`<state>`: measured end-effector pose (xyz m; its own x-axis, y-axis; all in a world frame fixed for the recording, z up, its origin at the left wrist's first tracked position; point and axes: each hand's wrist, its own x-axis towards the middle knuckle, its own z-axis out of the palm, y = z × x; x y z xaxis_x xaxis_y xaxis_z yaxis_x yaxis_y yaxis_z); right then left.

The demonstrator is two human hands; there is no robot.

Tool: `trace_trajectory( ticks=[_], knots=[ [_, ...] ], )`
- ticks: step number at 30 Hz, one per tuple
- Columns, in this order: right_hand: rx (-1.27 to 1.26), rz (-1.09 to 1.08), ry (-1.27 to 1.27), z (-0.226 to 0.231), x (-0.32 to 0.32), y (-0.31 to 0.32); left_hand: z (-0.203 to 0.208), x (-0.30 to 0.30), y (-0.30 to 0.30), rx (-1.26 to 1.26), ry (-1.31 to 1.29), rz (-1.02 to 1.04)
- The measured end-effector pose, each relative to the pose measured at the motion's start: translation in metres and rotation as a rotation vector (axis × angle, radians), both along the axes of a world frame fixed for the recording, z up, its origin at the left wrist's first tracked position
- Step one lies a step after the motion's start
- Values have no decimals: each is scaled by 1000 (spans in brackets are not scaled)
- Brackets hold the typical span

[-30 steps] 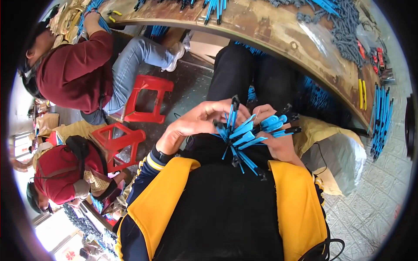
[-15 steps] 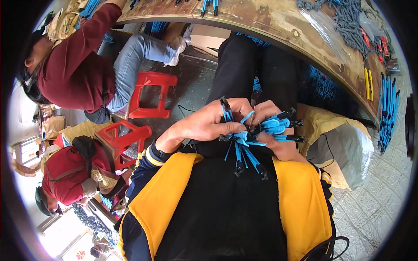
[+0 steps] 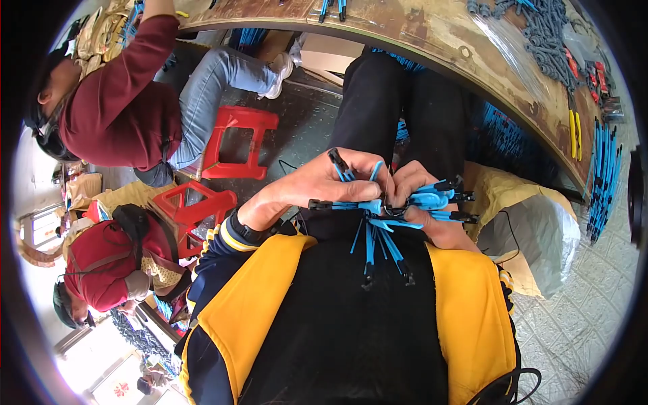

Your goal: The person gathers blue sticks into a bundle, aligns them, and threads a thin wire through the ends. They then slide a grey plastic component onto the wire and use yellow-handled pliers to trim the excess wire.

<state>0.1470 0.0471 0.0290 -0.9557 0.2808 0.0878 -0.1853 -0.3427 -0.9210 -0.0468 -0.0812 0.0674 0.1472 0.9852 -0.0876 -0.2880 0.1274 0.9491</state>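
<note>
Over my lap I hold a cluster of thin blue plastic rods [image 3: 378, 233] with black clip-like ends, joined near the middle. My left hand [image 3: 334, 179] pinches the cluster at its centre between thumb and fingers, and one rod sticks out to the left beneath the thumb. On the other side, my right hand [image 3: 422, 192] is closed round the cluster's hub, with several blue rods pointing right across its fingers. A thin, wire-like strand seems to rise between the fingertips. The hub itself is mostly hidden by my fingers.
A worn wooden table [image 3: 432, 30] curves across the far side, bearing grey plastic parts [image 3: 550, 47] and yellow-handled pliers [image 3: 575, 135]. More blue rods [image 3: 603, 182] lie at right, beside an opened sack [image 3: 533, 229]. Red stools [image 3: 239, 142] and two people in dark red stand at left.
A rod with a black end now points left beneath my left thumb, where a black end sat close to the thumb before. My fingers have shifted slightly at the hub.
</note>
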Motion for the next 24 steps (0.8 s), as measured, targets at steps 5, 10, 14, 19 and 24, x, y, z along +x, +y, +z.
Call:
trace_trajectory(
  ticks=[5,10,14,19,24],
  knots=[
    [114,-30,-33,9,-1,6,0,4,5,-122,-55,91],
    [58,-112,-21,-2,2,4,-2,17,1,-148,-57,268],
    [53,-162,-33,-10,3,0,-9,25,-3,-148,-90,330],
    [60,-150,-54,-11,4,5,-8,24,2,-190,-116,304],
    [-173,-242,-77,-9,2,3,-1,17,9,-205,-160,328]
  ],
)
